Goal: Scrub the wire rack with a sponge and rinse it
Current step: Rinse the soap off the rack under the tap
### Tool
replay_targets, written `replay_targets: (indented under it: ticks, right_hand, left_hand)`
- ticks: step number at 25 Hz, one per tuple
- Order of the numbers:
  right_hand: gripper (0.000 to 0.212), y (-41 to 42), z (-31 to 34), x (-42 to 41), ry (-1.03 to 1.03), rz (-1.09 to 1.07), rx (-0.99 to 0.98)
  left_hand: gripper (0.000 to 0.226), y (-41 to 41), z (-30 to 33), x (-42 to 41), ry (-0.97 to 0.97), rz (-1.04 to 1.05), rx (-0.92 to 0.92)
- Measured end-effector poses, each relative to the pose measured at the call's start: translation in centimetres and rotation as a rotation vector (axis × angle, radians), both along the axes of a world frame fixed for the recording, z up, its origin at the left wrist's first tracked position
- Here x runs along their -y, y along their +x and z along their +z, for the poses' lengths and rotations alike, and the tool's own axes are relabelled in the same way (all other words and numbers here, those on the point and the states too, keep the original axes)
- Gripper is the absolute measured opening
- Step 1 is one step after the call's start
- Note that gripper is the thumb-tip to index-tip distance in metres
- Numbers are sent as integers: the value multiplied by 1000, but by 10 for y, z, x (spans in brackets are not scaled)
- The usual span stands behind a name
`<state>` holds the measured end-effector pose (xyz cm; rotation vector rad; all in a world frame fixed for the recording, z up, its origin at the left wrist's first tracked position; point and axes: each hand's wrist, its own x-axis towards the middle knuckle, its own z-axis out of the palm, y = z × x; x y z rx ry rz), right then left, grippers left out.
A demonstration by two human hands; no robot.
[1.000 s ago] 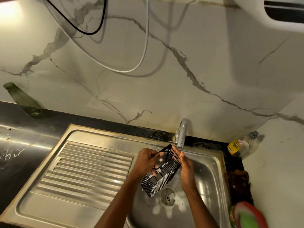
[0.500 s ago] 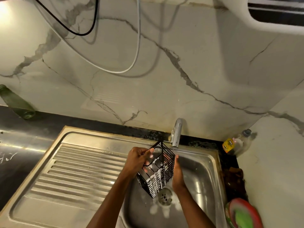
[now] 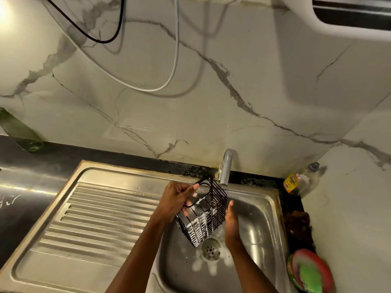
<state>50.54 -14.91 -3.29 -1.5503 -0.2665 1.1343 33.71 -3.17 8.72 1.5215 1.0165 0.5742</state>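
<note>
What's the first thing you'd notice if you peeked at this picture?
A soapy black wire rack held over the sink, right under the tap. The left hand grips its rim while the right hand rests flat against its side. White foam lies around the drain.

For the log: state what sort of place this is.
Most likely a home kitchen, at the sink. A steel sink with a ribbed drainboard sits in a dark counter under a tap, with a dish soap bottle in the corner.

Black wire rack (image 3: 204, 214), white suds; silver sink (image 3: 118, 178); grey-veined white wall (image 3: 211, 102)
</note>
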Motion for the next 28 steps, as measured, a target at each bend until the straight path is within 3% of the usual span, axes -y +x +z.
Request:
replay_targets:
  ticks: [3,7,10,13,17,19,22,28]
  right_hand:
    - [80,3,-29,-1,-16,37,-61]
    - [91,6,0,-19,-10,21,-93]
    - [78,9,27,-27,30,56,-48]
    - [42,3,61,-45,209,-13,-40]
    - [43,6,52,-52,346,-37,-203]
    - [44,3,40,-37,265,-56,-65]
    - [37,7,30,-27,132,105,-48]
    - [23,29,51,-59,146,185,-18]
  left_hand:
    - [39,-8,4,-3,-12,26,10]
    - [39,-11,9,-15,-64,66,54]
    - [35,-5,8,-18,-12,-25,18]
    - [36,0,-8,-7,63,-73,-37]
    - [40,1,-17,-6,-35,-15,32]
    - [37,0,-17,-6,-77,-29,49]
    - [37,-3,-17,-11,-113,-114,24]
    - [36,5,-30,-14,-107,-309,-112]
